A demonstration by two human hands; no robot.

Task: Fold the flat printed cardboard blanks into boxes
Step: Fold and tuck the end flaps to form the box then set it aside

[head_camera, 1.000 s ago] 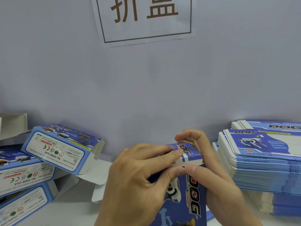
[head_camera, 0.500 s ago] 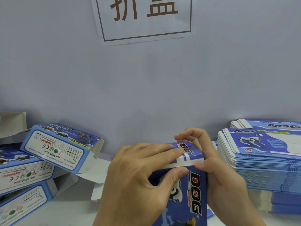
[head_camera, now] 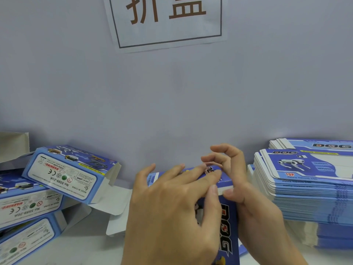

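- Far left: pale cardboard flap (head_camera: 14, 145) standing up at the frame edge, against the wall.
- Left: three folded blue boxes heaped on the white bench (head_camera: 91, 243); topmost box (head_camera: 70, 174) tilted, white warning panel facing the camera, print upside down, open end flaps pointing right.
- Beneath it: second box (head_camera: 23, 204) and third box (head_camera: 26, 241), both lying slanted, same warning print showing.
- Behind everything: plain grey-lilac wall (head_camera: 172, 92); white paper sign (head_camera: 166, 22) stuck high on it, thin dark frame, two brown Chinese characters, top cut off by the frame.
- Centre: left hand (head_camera: 172, 211) laid over the upright blue "DOG" box (head_camera: 227, 222), fingers stretched nearly straight across its top flap, thumb pressed against the front near the top edge.
- Just right of that: right hand (head_camera: 254, 207) at the box's right side, thumb tip on the top front corner close to the left thumb, fingers curled above the flap, not clearly gripping.
- Right: tall stack of flat printed blanks (head_camera: 309, 190) on the bench, robot-dog picture and "TOP" on the uppermost sheet; second stack (head_camera: 315, 145) behind it, near the wall.
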